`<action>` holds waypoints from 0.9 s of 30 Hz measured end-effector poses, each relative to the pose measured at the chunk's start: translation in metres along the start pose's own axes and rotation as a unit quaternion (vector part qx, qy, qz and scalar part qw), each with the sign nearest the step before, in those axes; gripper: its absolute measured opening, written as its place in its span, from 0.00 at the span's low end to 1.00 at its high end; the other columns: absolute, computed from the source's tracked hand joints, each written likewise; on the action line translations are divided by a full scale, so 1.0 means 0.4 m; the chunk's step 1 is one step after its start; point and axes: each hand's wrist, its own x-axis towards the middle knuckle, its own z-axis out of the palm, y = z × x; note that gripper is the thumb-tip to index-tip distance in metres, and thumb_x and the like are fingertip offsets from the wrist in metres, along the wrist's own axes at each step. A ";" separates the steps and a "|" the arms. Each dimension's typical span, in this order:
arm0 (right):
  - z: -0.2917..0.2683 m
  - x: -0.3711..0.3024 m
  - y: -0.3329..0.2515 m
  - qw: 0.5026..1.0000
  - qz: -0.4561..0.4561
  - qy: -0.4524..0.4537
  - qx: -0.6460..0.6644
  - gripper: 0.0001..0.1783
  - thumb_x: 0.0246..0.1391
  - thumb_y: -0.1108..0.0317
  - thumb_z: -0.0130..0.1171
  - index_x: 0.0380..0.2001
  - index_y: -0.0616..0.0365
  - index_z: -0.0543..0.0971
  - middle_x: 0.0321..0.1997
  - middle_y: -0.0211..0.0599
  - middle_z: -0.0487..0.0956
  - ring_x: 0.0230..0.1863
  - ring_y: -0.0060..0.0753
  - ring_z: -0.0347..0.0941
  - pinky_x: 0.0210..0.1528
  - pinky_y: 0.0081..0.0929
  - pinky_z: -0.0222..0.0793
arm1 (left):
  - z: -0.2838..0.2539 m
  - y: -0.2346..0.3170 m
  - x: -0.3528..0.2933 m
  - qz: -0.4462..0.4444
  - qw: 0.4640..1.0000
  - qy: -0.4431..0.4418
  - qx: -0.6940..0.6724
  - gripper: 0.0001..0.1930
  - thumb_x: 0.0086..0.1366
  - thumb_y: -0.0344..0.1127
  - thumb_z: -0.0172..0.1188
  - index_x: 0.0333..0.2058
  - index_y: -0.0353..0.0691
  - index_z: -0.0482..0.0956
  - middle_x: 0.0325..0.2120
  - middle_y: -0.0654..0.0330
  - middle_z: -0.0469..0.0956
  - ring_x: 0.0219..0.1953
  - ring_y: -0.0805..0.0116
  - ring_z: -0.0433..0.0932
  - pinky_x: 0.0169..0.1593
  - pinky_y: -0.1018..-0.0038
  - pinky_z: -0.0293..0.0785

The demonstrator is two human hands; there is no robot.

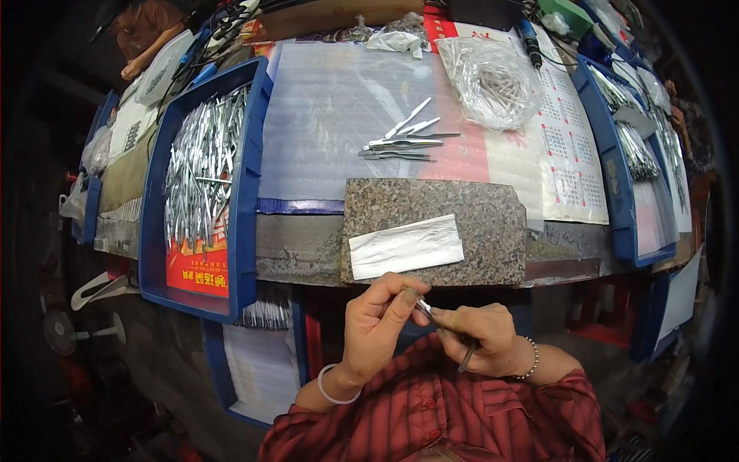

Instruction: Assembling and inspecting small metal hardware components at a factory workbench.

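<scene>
Table (308, 246) carries a blue bin (245, 192) of metal pieces at left with a red printed label inside, a granite slab (477, 223) bearing a white paper strip (406, 246), and a clear bag (493, 81). Below the table edge, left hand (377, 327) and right hand (481, 339) meet, both pinched on a small metal tweezer-like tool (443, 327).

Hands in view: two, a left hand (377, 323) and a right hand (481, 339), together holding one metal tool (443, 327). Stone slabs: one (477, 223), carrying one white sheet (406, 246). Loose metal tools on the mat: one small cluster (404, 138), exact count not discernible. Clear bags of tools: one (496, 81). Blue trays: one (246, 192) at left heaped with metal pieces, one (608, 185) at right. Wrist bands: two.
</scene>
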 end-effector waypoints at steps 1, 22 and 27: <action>-0.001 0.003 0.001 1.000 0.001 0.001 -0.001 0.20 0.43 0.80 0.62 0.44 0.63 0.79 0.17 0.32 0.68 0.15 0.30 0.69 0.17 0.26 0.65 | -0.002 0.000 0.000 0.007 1.000 -0.009 0.004 0.09 0.71 0.31 0.53 0.43 0.32 0.77 0.30 0.64 0.77 0.30 0.81 0.76 0.37 0.85 0.72; -0.123 0.132 -0.017 0.994 -0.061 0.031 -0.080 0.21 0.63 0.54 0.52 0.38 0.65 0.78 0.38 0.49 0.80 0.29 0.44 0.77 0.30 0.34 0.72 | -0.109 0.039 0.076 0.326 0.819 0.023 0.472 0.09 0.51 0.22 0.66 0.32 0.39 0.81 0.28 0.58 0.80 0.34 0.60 0.79 0.44 0.68 0.67; -0.113 0.169 -0.009 0.996 -0.002 -0.018 -0.089 0.15 0.64 0.64 0.46 0.39 0.64 0.77 0.42 0.49 0.81 0.33 0.48 0.80 0.32 0.32 0.75 | -0.134 0.010 0.089 0.347 0.757 0.018 0.553 0.13 0.48 0.26 0.68 0.35 0.42 0.80 0.30 0.62 0.76 0.43 0.61 0.77 0.49 0.63 0.60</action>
